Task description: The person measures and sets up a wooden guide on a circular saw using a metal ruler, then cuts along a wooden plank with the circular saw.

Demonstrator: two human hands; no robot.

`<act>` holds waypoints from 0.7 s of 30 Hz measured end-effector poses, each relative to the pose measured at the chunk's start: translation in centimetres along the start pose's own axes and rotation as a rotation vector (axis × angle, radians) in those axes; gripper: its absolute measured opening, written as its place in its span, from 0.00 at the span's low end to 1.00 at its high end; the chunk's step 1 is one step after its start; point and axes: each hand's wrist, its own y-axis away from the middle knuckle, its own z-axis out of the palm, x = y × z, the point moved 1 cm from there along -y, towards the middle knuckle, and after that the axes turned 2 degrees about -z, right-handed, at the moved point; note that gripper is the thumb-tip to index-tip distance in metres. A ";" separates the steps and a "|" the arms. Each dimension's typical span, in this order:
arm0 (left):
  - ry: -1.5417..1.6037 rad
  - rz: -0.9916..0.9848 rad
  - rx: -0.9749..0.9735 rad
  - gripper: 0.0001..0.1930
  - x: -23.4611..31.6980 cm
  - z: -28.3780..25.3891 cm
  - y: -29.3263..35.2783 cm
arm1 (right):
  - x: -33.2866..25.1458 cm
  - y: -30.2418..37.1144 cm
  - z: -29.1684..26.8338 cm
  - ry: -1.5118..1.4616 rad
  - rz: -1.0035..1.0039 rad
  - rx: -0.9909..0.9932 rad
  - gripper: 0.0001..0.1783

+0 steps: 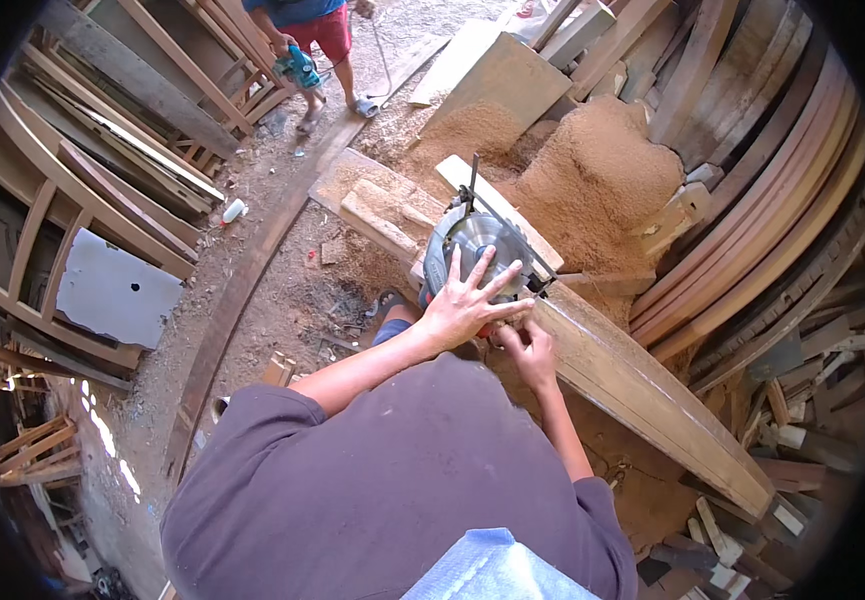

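Observation:
A circular saw (452, 248) rests on a long wooden beam in front of me, its round toothed blade (479, 236) facing up. My left hand (464, 306) lies over the lower part of the blade, fingers spread. Just to its right and nearer to me, my right hand (529, 352) has its fingers bent in at the saw's near side. What those fingertips grip is too small and too hidden to make out. The saw's handle is mostly covered by my hands and body.
The beam (652, 400) runs toward the lower right. Beyond it rises a sawdust heap (602, 165). Curved boards (802, 220) are stacked at right; wooden frames (42, 240) lean at left. At the back, another person (312, 40) holds a green power tool (299, 68).

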 end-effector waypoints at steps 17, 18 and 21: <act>0.043 -0.001 -0.035 0.37 0.2 -0.4 0.1 | 0.6 -3.7 -2.6 -0.616 -0.024 0.659 0.17; 0.005 -0.004 -0.017 0.37 0.1 -0.3 -0.1 | 0.6 -4.1 -2.6 -0.615 -0.021 0.661 0.17; 0.001 -0.010 0.001 0.38 0.3 -0.2 -0.1 | 0.3 -4.8 -1.5 -0.512 -0.045 0.519 0.25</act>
